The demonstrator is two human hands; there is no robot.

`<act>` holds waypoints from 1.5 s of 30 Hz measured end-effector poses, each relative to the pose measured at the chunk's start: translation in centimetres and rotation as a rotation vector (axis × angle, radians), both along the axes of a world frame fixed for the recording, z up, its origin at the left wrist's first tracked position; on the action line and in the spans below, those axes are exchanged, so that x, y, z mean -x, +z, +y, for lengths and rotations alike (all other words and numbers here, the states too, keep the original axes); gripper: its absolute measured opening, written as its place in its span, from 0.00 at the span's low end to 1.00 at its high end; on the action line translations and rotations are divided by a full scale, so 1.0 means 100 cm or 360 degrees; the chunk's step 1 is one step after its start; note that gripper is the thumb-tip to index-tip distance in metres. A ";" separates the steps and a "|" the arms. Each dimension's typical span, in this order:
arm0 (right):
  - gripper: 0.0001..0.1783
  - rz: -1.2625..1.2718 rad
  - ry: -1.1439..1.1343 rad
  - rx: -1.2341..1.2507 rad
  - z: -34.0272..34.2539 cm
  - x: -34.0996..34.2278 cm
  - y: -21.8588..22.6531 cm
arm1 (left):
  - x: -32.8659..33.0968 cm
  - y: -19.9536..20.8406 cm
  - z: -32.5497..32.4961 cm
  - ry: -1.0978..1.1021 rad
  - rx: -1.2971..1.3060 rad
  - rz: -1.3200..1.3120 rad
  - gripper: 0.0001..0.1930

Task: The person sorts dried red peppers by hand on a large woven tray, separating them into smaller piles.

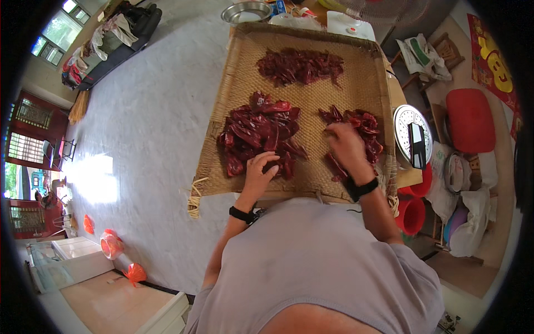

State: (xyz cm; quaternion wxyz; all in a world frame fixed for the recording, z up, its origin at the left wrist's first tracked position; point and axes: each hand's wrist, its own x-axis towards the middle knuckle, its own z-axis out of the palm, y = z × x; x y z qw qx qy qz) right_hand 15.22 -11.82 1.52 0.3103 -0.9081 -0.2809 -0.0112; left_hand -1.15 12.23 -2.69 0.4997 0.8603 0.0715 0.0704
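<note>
A large square woven bamboo tray (314, 103) lies before me with three piles of dark red dried chillies. At the lower edge of the left chilli pile (258, 131), my left hand (260, 171) rests with bent fingers and its thumb apart from them. My right hand (347, 146) is over the right chilli pile (364, 123), its fingers curled together; whatever lies in them is hidden. The far chilli pile (300, 67), of flatter, smaller-looking pieces, is touched by neither hand. Dark bands circle both my wrists.
Beyond the tray stand a metal basin (246, 12), a white container (350, 26) and a fan (386, 8). Close on the right are a round perforated metal plate (413, 125) with a black phone-like object (417, 146) and red buckets (410, 216). Grey floor (150, 128) extends left.
</note>
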 end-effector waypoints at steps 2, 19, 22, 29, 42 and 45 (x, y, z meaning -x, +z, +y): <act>0.24 0.0221 0.0259 0.0223 0.021 0.020 -0.028 | 0.000 0.002 0.000 0.0006 -0.0020 0.0027 0.19; 0.11 -0.0068 -0.0101 0.0399 -0.009 -0.035 0.012 | 0.006 -0.002 -0.002 0.0022 -0.0135 -0.0110 0.23; 0.14 -0.0346 -0.0267 0.0460 -0.018 -0.050 0.007 | 0.004 -0.002 0.001 -0.0046 -0.0121 -0.0006 0.24; 0.22 0.0259 0.0138 0.0133 0.061 -0.025 -0.020 | 0.002 -0.005 -0.001 -0.0023 -0.0120 0.0041 0.24; 0.15 0.0186 0.0179 -0.0169 0.034 -0.026 0.001 | 0.004 -0.002 -0.004 0.0047 -0.0059 -0.0029 0.23; 0.13 0.0187 -0.0184 -0.0084 0.011 -0.051 0.008 | 0.005 0.004 -0.004 0.0057 -0.0041 0.0006 0.23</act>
